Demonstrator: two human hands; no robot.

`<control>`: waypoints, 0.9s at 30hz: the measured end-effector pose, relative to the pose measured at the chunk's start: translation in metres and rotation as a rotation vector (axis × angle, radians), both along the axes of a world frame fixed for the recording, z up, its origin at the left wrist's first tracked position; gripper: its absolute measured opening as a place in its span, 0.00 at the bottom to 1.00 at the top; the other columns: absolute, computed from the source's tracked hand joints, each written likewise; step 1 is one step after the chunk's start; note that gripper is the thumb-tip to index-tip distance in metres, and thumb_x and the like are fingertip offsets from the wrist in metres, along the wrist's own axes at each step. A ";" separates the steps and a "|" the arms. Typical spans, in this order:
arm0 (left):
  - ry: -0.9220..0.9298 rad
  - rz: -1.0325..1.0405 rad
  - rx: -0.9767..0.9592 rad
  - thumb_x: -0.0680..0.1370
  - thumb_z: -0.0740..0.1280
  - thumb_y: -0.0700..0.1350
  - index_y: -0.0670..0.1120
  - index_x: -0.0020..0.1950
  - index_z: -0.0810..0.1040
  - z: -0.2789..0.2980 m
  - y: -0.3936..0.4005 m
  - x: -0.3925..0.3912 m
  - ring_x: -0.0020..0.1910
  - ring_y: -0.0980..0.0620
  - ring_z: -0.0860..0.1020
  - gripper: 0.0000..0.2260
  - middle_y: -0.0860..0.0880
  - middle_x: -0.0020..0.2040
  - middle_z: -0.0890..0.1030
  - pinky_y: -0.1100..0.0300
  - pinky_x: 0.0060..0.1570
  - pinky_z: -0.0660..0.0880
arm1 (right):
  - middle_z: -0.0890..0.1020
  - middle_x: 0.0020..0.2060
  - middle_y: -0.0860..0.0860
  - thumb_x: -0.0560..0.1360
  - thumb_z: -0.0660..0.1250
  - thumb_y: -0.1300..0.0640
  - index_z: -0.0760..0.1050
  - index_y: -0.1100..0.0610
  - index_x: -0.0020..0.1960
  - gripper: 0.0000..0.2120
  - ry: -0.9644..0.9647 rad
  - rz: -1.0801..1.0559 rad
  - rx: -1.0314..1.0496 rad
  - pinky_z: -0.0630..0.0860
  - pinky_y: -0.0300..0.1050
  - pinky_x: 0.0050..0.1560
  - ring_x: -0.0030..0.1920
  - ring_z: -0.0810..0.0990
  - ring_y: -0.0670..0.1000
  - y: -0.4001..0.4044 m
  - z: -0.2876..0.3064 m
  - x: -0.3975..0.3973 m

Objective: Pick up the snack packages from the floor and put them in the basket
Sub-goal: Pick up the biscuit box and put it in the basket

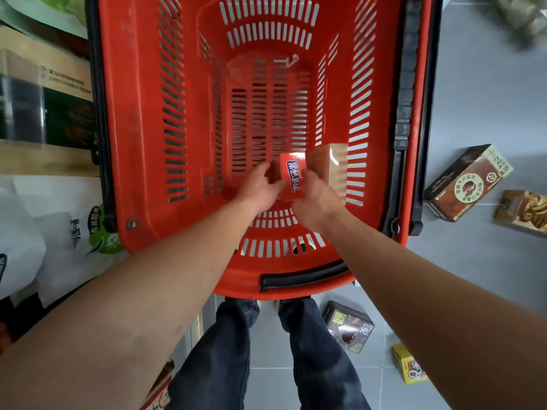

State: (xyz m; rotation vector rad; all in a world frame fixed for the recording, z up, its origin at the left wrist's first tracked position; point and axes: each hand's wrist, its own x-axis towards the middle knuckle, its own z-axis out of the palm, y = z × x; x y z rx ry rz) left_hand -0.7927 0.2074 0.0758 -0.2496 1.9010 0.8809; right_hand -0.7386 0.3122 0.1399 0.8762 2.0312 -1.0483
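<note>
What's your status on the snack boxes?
Both hands gripping red box over basket. Tan box inside. Four boxes on floor. Nothing blocking.

The basket [142,119] is hard red plastic, smooth and a bit shiny, with black plastic handles [407,113]. The red box [293,179] looks like glossy card. The tan box [331,164] is shiny too — light bounces off it. The brown box [467,184] on the floor looks like smooth printed card. The floor [479,99] is grey tile, smooth and dull. The jeans [219,350] are dark, rough cloth — denim.
</note>
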 end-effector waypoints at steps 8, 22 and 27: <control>-0.142 0.172 0.132 0.82 0.63 0.50 0.55 0.71 0.72 -0.019 -0.015 -0.010 0.51 0.54 0.80 0.17 0.54 0.56 0.80 0.54 0.52 0.79 | 0.78 0.62 0.56 0.78 0.63 0.61 0.69 0.57 0.70 0.20 -0.038 -0.191 -0.020 0.76 0.52 0.63 0.62 0.77 0.57 -0.006 -0.018 -0.020; -0.185 0.096 0.142 0.81 0.65 0.42 0.49 0.75 0.66 -0.019 -0.009 0.009 0.59 0.48 0.79 0.23 0.46 0.66 0.78 0.49 0.58 0.78 | 0.78 0.53 0.51 0.81 0.59 0.63 0.69 0.55 0.71 0.18 -0.083 -0.399 -0.177 0.73 0.39 0.46 0.47 0.76 0.47 -0.005 0.000 0.011; -0.259 0.093 0.180 0.82 0.59 0.38 0.50 0.74 0.69 -0.011 0.001 0.010 0.55 0.51 0.82 0.20 0.49 0.61 0.81 0.55 0.53 0.79 | 0.78 0.57 0.53 0.81 0.57 0.66 0.68 0.56 0.71 0.20 -0.036 -0.343 -0.096 0.79 0.45 0.56 0.56 0.80 0.53 -0.004 0.012 0.013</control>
